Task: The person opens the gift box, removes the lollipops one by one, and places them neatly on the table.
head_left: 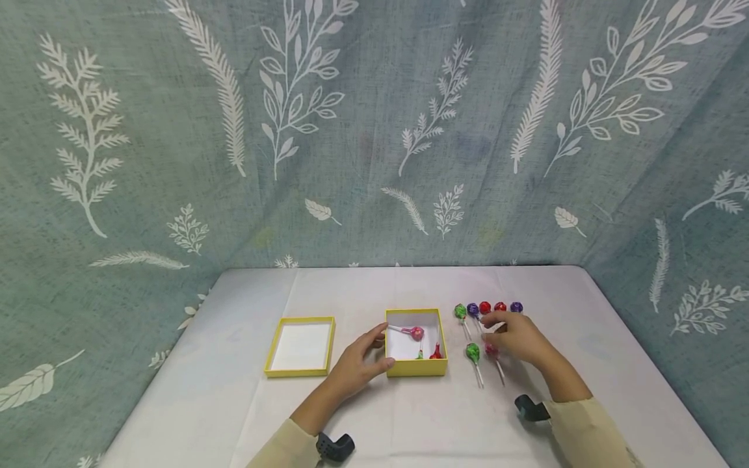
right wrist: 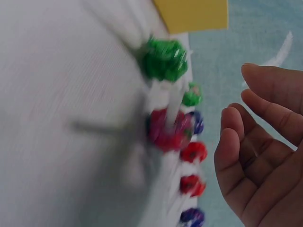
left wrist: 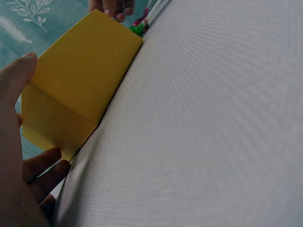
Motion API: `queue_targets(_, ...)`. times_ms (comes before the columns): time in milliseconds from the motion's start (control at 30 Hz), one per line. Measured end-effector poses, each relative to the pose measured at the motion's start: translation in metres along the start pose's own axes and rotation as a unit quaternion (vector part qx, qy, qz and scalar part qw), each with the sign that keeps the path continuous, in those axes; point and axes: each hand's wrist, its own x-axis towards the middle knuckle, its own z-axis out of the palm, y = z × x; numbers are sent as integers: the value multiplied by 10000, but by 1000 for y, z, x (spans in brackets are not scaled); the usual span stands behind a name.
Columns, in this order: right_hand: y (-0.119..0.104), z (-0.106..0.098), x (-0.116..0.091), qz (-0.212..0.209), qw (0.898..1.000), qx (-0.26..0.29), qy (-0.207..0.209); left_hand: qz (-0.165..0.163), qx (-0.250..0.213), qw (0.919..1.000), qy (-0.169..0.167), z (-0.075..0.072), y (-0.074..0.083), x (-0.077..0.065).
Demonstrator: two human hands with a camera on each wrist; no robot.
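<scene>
Drapes (head_left: 363,201) back the white worktop (head_left: 193,416); my left hand (head_left: 358,365) grips the central yellow box (head_left: 417,368), lollipops (head_left: 473,352) toward the right edge; only the right-wrist view clearly shows my right hand (right wrist: 270,165) empty, fingers relaxed.

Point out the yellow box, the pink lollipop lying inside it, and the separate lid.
Yellow box (head_left: 417,369), head view: on its front wall.
Pink lollipop (head_left: 417,333), head view: on its wrapped candy end.
Lid (head_left: 302,346), head view: on its white inner face.
</scene>
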Motion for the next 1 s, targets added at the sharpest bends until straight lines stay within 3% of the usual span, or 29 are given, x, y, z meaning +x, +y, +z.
queue_targets(333, -36, 11, 7, -678, 9977, 33, -45, -19, -36, 10000, 32, 0, 0, 2)
queue_targets(667, -66, 35, 10, -737, 9966, 305, -206, -77, -132, 9999, -22, 0, 1, -3)
queue_targets(1000, -81, 53, 21, -985, 9920, 420, -674, -69, -120, 9999, -63, 0, 1, 0)
